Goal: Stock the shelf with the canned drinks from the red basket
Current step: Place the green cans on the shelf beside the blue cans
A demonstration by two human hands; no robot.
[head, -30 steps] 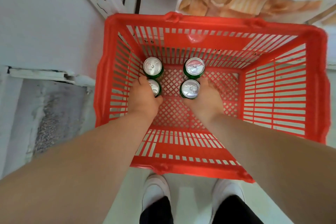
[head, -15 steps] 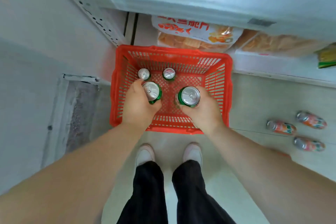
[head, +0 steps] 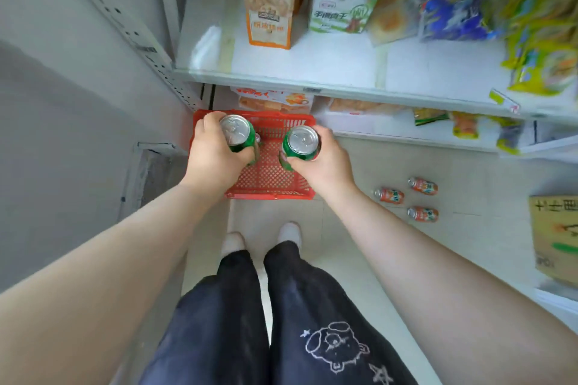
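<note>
My left hand grips a green can with a silver top, held upright well above the red basket. A second green can is gripped upright in my right hand, level with the first. The basket stands on the floor below both hands, against the foot of the white shelf. My hands and the held cans hide most of what is left in the basket. The shelf's front left part is bare white.
Snack bags and boxes fill the back of the shelf. Three orange cans lie on the floor tiles to the right. A cardboard box stands at the far right. A perforated upright borders the left.
Both hands lifted a green can each out of the basket and rose with them. My head came up, so the basket now looks small and the shelf has come into view.
</note>
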